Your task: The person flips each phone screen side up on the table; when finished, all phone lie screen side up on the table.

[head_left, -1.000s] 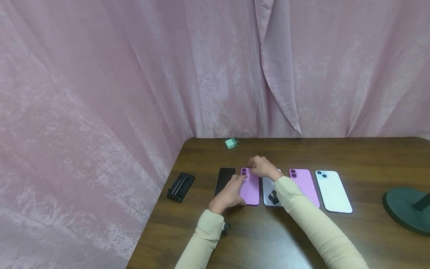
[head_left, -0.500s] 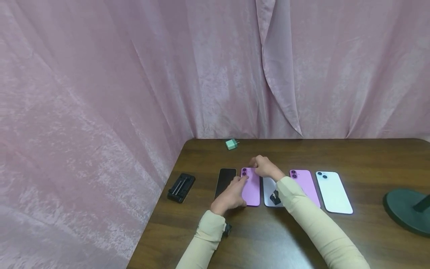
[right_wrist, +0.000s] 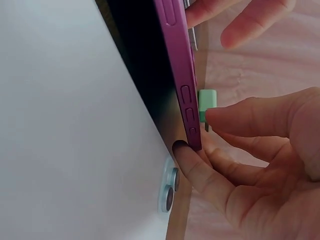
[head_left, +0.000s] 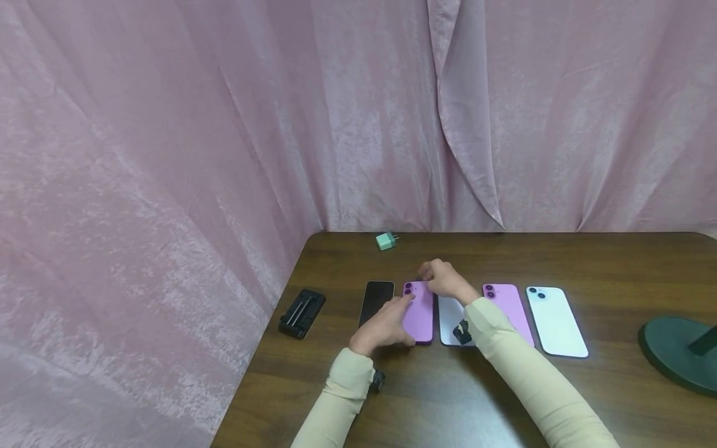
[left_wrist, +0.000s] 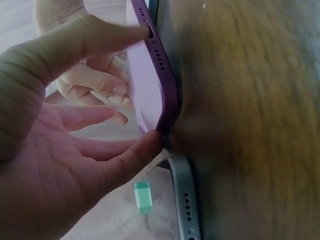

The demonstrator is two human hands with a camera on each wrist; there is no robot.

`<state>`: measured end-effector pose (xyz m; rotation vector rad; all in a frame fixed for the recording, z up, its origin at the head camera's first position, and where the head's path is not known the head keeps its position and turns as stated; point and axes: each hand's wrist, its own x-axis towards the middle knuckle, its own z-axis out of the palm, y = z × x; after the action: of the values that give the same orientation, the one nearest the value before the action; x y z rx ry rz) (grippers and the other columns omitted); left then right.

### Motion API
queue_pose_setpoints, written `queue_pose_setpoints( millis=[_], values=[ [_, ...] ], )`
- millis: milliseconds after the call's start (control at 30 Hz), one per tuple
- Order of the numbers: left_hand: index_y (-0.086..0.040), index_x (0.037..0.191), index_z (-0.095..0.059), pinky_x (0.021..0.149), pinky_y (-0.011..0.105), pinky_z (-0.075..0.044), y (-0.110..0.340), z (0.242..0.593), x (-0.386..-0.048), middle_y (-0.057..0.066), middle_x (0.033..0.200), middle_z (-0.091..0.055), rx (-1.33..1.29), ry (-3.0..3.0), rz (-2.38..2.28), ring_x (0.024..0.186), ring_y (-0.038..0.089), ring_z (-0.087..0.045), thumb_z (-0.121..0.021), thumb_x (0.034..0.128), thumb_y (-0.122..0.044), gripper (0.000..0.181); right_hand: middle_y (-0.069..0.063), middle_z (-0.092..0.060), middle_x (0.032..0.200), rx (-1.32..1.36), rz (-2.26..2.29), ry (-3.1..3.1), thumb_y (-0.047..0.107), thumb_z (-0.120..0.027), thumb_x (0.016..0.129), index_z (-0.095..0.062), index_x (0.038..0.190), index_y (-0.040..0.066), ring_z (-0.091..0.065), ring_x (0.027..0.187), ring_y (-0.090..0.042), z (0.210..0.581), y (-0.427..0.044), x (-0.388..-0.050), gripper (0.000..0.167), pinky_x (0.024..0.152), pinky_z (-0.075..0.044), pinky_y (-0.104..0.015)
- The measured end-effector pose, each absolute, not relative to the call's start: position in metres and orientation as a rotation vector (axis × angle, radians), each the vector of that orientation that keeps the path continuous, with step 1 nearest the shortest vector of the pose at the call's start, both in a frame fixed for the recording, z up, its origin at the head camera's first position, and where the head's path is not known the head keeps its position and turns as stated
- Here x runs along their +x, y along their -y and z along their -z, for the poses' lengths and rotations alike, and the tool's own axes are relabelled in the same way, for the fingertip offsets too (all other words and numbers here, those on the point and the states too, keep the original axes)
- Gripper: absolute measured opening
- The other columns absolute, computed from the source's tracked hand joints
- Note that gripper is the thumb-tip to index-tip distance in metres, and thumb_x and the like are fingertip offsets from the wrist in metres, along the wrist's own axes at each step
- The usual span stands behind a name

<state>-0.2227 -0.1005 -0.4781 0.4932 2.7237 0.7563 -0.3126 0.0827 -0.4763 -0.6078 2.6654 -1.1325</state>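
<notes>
A purple phone [head_left: 419, 320] lies back up between both hands, slightly raised off the wooden table. My left hand [head_left: 383, 325] holds its near left part: in the left wrist view the thumb lies at the charging-port end and a finger touches the corner. At the far end my right hand [head_left: 445, 280] grips the top right corner, with one fingertip under the edge in the right wrist view. On the left a dark-faced phone [head_left: 376, 297] lies partly behind the left hand. A pale blue phone [head_left: 449, 311] sits under the right wrist.
Further right lie another purple phone [head_left: 508, 303] and a whitish phone [head_left: 557, 320]. A mint-green charger plug [head_left: 385, 241] stands near the back edge. A black tray-like holder [head_left: 302, 313] is at left, a dark green round base [head_left: 672, 351] at right.
The near end of the purple phone has risen slightly, so its dark bottom edge now shows. Both hands have stayed almost in place on it.
</notes>
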Motion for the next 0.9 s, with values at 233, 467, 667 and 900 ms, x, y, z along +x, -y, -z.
queue_pose_setpoints(
  millis=[233,467,667,900],
  values=[
    [-0.008,0.156,-0.035,0.096,0.042,-0.049,0.098,0.475,-0.222,0.013,0.138,-0.055,0.530,-2.703,-0.779,0.119,0.027,-0.052,-0.090,0.0748,-0.036,0.102,-0.031,-0.066,0.111,-0.585,1.146,-2.668,-0.016,-0.056,0.076,-0.062,0.121,-0.014,-0.064,0.104,-0.042,0.472,-0.087,-0.311,0.045,0.082,-0.057,-0.044],
    [-0.006,0.156,-0.034,0.094,0.041,-0.050,0.095,0.473,-0.223,0.010,0.135,-0.058,0.533,-2.692,-0.805,0.116,0.025,-0.052,-0.084,0.0781,-0.052,0.103,-0.030,-0.067,0.108,-0.616,1.144,-2.691,-0.017,-0.054,0.075,-0.062,0.120,-0.014,-0.065,0.101,-0.040,0.465,-0.089,-0.309,0.045,0.079,-0.057,-0.042],
    [-0.010,0.156,-0.031,0.092,0.039,-0.051,0.093,0.474,-0.225,0.005,0.132,-0.058,0.555,-2.668,-0.872,0.112,0.022,-0.053,-0.083,0.0786,-0.052,0.102,-0.031,-0.068,0.108,-0.659,1.141,-2.706,-0.016,-0.056,0.075,-0.062,0.120,-0.015,-0.065,0.102,-0.042,0.454,-0.090,-0.305,0.045,0.080,-0.057,-0.044],
    [-0.009,0.159,-0.026,0.093,0.043,-0.052,0.086,0.473,-0.224,0.008,0.136,-0.054,0.548,-2.627,-0.902,0.116,0.026,-0.052,-0.085,0.0767,-0.049,0.108,-0.034,-0.067,0.108,-0.656,1.167,-2.693,-0.016,-0.055,0.074,-0.061,0.120,-0.016,-0.066,0.097,-0.041,0.448,-0.096,-0.301,0.047,0.068,-0.057,-0.038]
  ],
)
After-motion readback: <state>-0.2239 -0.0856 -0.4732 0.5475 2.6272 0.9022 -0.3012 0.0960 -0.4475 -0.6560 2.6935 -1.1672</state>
